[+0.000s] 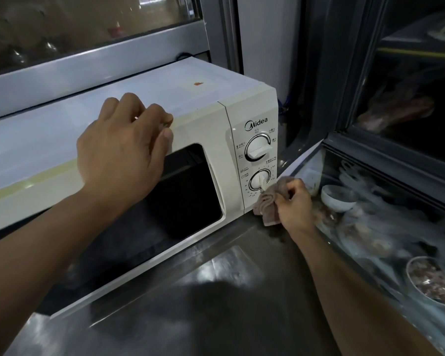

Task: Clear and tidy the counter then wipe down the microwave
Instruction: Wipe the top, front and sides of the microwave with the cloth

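Note:
A cream microwave (206, 129) with a dark door window stands on the steel counter (216, 291). My left hand (121, 147) rests on its top front edge above the door, fingers curled over the rim and thumb on the front. My right hand (296, 204) grips a crumpled brown cloth (267, 201) and holds it against the lower right corner of the control panel, just under the lower knob (260, 179). The upper knob (258, 149) sits above it.
A glass-fronted display case (409, 111) stands to the right. Under its glass lie a white bowl (338, 197), wrapped food and a bowl of minced meat (433, 280). A window frame (93, 65) runs behind the microwave.

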### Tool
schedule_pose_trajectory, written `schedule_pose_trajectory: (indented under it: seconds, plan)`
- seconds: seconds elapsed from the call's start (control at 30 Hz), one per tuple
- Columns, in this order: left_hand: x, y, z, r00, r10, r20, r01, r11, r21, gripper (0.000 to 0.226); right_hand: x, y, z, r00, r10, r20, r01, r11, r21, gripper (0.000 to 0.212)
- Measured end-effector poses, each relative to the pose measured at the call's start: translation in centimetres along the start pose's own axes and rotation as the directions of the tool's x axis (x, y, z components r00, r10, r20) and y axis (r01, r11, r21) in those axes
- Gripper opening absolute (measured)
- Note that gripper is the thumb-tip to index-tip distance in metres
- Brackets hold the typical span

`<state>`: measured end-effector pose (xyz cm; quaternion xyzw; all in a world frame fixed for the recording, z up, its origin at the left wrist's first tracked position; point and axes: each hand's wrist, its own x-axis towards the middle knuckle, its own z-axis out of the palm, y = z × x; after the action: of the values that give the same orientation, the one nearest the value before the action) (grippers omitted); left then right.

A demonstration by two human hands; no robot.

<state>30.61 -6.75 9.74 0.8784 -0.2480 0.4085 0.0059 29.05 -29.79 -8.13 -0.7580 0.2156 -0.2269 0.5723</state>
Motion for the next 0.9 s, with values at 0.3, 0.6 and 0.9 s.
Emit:
schedule_pose_trajectory:
  seconds: [0.3,0.6,0.9]
  plan:
    - [0.0,0.0,0.1,1.000,-0.002,-0.022,0.002,1.000,0.001,0.029,-0.1,-0.9,0.4,0.997,-0.003,-0.081,0.013,0.991,0.129,0.012]
    - [0.0,-0.2,0.2,1.000,0.002,-0.027,-0.002,1.000,0.000,0.029,-5.7,-1.1,5.1,0.993,0.083,-0.083,-0.072,0.990,0.123,0.013]
    - [-0.1,-0.1,0.2,0.999,-0.005,-0.039,0.005,1.000,-0.002,0.029,-6.5,-2.7,4.1,0.995,-0.044,-0.095,0.055,0.991,0.121,0.019]
